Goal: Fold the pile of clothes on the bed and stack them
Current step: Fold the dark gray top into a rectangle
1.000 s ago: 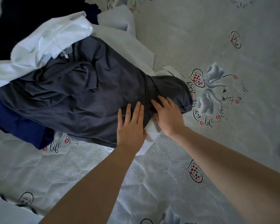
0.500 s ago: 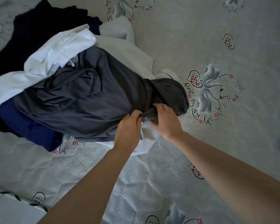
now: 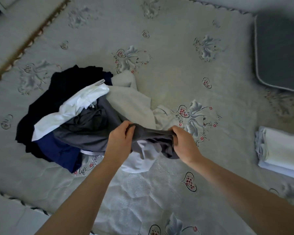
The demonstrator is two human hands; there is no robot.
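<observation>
A: Pile of clothes, on the left-centre of the bed, rumpled and loose. What is on top?

B: A grey shirt, creased, with one edge pulled toward the person and bunched between both hands. The left hand has its fingers curled over that edge; the right hand grips the other end of the same bunch, fingers wrapped tight.

A: Which way does the gripped part run?

B: Roughly left to right between the hands, and the rest of the shirt trails back and left into the pile.

A: How many pieces in the pile?

B: I count one grey shirt, one white garment lying across it, one black piece at the back, one blue piece in front, and pale grey cloth on the right; whether that is one piece or two I cannot tell.

A: Anything else?

B: One stack of folded white cloth at the right edge, well apart from the pile, and one grey cushion at the upper right.
</observation>
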